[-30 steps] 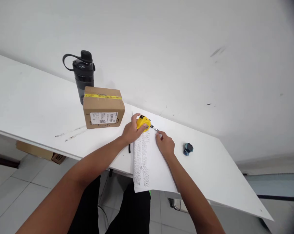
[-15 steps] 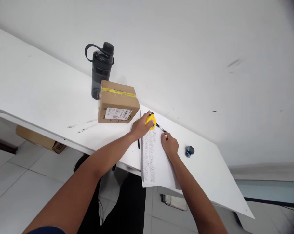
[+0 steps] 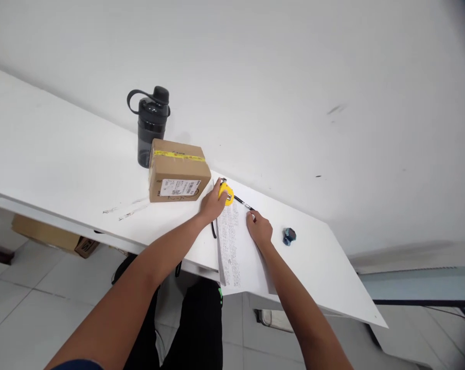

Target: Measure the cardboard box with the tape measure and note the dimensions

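My left hand (image 3: 212, 204) is closed around a yellow tape measure (image 3: 228, 194) over the top of a sheet covered in handwriting (image 3: 230, 252). To its right, my right hand (image 3: 260, 227) rests on the paper with curled fingers. A black and silver pen (image 3: 243, 202) extends from the tape measure's side to the fingers of my right hand, which pinch its near end. Just left of my left hand stands a brown cardboard box (image 3: 178, 169) with yellow tape and a white label.
A dark bottle (image 3: 152, 126) stands behind the box. On the white table (image 3: 313, 257), a small blue-black object (image 3: 289, 236) lies right of my right hand. A black strap (image 3: 213, 230) is beside the paper. The wall rises behind the table.
The camera view has shifted, so the table items appear farther left. Both hands keep their holds, with little visible movement relative to the paper.
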A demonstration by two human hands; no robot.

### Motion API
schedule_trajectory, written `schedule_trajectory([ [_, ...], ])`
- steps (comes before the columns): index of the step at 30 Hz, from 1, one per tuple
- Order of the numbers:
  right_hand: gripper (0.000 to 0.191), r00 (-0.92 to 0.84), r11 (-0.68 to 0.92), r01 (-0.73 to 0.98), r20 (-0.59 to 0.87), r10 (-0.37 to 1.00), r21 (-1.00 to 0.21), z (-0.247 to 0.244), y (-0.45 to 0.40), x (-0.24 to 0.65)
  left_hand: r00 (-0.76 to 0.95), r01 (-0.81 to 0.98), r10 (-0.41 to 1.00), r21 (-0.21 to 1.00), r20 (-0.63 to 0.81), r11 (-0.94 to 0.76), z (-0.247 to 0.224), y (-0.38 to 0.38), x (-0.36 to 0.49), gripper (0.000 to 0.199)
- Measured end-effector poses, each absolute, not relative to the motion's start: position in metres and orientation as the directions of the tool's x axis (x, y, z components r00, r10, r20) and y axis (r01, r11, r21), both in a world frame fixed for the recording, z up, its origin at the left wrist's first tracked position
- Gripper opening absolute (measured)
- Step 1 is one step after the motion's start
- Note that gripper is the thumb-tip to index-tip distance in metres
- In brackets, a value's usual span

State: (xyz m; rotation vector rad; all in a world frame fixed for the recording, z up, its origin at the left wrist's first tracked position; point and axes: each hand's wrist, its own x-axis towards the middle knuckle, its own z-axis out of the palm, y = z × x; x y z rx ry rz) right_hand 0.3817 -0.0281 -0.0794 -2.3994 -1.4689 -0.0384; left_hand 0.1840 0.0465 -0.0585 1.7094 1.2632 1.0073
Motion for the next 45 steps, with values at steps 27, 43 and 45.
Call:
schedule_trajectory([
  [27, 0.034, 0.56, 0.274, 0.138, 0.303, 0.771, -0.952, -0.051, 0.022, 0.296, 0.54, 0.648, 0.764, 0.404, 0.353, -0.646, -0.052, 0.047, 0.187, 0.059],
  [43, 0.037, 0.569, 0.272, 0.414, 0.48, 0.667, -0.869, -0.051, 0.027, 0.301, 0.575, 0.638, 0.748, 0.39, 0.332, -0.664, -0.052, 0.049, 0.186, 0.058],
  [45, 0.038, 0.565, 0.226, 0.501, 0.513, 0.646, -0.836, -0.05, 0.027, 0.3, 0.579, 0.635, 0.748, 0.395, 0.325, -0.664, -0.052, 0.048, 0.186, 0.058],
])
